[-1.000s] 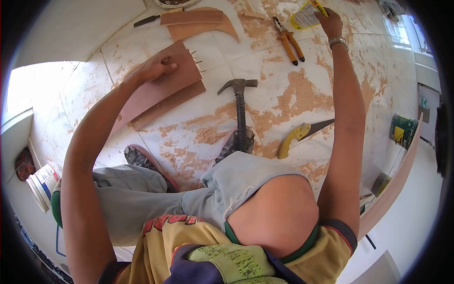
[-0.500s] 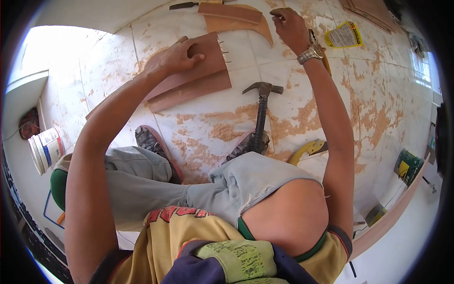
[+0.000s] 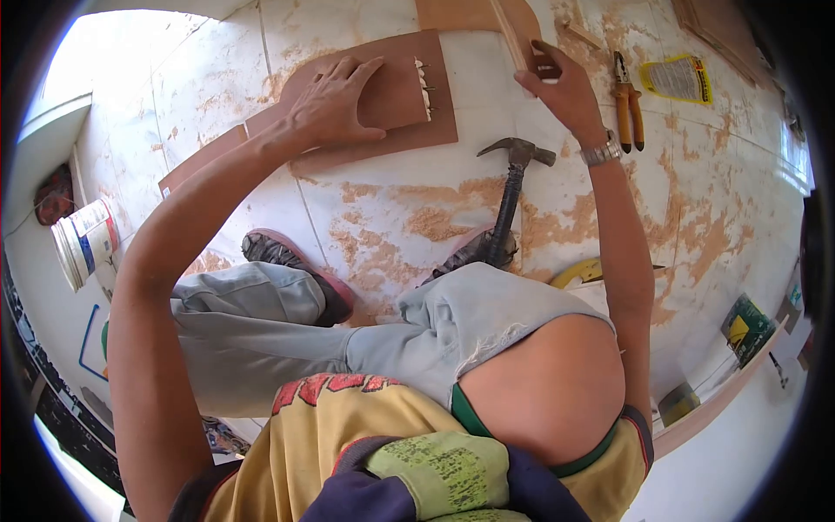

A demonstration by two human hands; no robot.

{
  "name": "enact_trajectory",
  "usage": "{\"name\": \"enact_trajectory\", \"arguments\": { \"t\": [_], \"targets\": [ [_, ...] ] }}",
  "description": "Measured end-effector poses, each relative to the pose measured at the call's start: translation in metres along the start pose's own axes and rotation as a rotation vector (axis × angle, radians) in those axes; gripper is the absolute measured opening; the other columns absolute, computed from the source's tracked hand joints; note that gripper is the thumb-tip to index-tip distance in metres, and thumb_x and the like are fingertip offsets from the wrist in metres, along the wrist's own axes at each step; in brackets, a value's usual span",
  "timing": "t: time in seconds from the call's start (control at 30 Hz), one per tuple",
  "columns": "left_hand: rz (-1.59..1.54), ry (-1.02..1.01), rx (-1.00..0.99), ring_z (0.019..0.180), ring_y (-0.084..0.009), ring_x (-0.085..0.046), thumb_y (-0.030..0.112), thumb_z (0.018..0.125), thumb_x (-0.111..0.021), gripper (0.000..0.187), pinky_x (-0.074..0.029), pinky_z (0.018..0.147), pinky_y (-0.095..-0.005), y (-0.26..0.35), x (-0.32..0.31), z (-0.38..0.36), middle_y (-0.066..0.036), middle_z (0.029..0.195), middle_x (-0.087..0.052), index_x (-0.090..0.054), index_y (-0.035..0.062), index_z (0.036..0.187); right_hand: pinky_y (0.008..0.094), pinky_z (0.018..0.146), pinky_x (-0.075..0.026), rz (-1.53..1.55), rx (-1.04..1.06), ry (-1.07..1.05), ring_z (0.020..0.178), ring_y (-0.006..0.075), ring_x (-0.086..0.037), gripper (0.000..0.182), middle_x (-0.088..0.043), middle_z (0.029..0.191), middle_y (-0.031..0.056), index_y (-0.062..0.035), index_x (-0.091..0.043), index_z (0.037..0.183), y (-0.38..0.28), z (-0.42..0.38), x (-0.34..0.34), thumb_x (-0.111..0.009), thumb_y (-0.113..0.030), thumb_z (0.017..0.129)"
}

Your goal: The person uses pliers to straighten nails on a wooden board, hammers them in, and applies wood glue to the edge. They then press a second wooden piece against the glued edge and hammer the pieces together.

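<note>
My left hand [image 3: 335, 100] lies with fingers spread on a brown wooden board [image 3: 396, 96]. Nails with whitish material around them line the board's right end. Beneath it, a larger brown panel [image 3: 444, 113] sticks out along the right and near sides. My right hand [image 3: 565, 91] grips the near end of a narrow wooden strip [image 3: 511, 33] between thumb and fingers. Under the strip's far part is a curved piece of tan plywood [image 3: 457, 15]. A claw hammer [image 3: 515, 165] leans between the hands, its black-wrapped handle by my shoe.
Pliers with orange handles [image 3: 628, 117] and a yellow-edged packet [image 3: 678, 80] lie at the right. A yellow-handled saw [image 3: 578, 272] is partly behind my right forearm. At the left stands a white bucket [image 3: 83, 244]. Sawdust [image 3: 435, 222] covers parts of the tiled floor.
My right hand has taken hold of the wooden strip, which lay on the plywood, and the strip has swung round. The board under my left hand now lies over the larger panel.
</note>
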State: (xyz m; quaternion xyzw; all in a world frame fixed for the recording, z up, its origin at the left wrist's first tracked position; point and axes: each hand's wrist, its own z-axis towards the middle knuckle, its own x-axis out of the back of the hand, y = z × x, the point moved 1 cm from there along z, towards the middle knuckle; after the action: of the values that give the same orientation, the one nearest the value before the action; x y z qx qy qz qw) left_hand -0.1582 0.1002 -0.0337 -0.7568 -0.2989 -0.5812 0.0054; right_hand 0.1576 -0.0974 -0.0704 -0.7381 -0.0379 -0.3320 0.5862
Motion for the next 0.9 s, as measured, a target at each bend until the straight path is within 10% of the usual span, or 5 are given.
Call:
{"name": "enact_trajectory", "arguments": {
  "t": [0.17, 0.37, 0.9],
  "targets": [
    [-0.033, -0.02, 0.017, 0.135, -0.0389, -0.047, 0.043, 0.067, -0.087, 0.107, -0.04, 0.113, -0.0487, -0.022, 0.0, -0.007, -0.021, 0.142, -0.049, -0.035, 0.0078, 0.155, 0.0358, 0.076, -0.059, 0.079, -0.364, -0.056, 0.087, 0.0259, -0.074, 0.065, -0.072, 0.105, 0.0202, 0.0057, -0.064, 0.12, -0.041, -0.087, -0.05, -0.085, -0.039, 0.077],
    [-0.042, -0.058, -0.062, 0.136, -0.0393, -0.045, 0.045, 0.066, -0.089, 0.108, -0.039, 0.114, -0.0479, -0.029, 0.009, 0.001, -0.022, 0.144, -0.048, -0.036, 0.0033, 0.151, 0.0448, 0.078, -0.058, -0.219, -0.31, 0.097, 0.097, 0.0365, -0.067, 0.06, -0.063, 0.11, 0.021, 0.0, -0.062, 0.118, -0.077, -0.094, -0.132, -0.086, -0.035, 0.076],
    [-0.036, -0.116, -0.003, 0.138, -0.0401, -0.045, 0.047, 0.07, -0.086, 0.108, -0.042, 0.114, -0.0473, -0.013, 0.007, 0.004, -0.025, 0.147, -0.04, -0.032, 0.0035, 0.153, 0.0446, 0.085, -0.056, -0.261, -0.369, 0.177, 0.104, 0.0348, -0.065, 0.062, -0.062, 0.118, 0.018, -0.0037, -0.06, 0.133, -0.083, -0.093, -0.149, -0.08, -0.033, 0.083]
  ]
}}
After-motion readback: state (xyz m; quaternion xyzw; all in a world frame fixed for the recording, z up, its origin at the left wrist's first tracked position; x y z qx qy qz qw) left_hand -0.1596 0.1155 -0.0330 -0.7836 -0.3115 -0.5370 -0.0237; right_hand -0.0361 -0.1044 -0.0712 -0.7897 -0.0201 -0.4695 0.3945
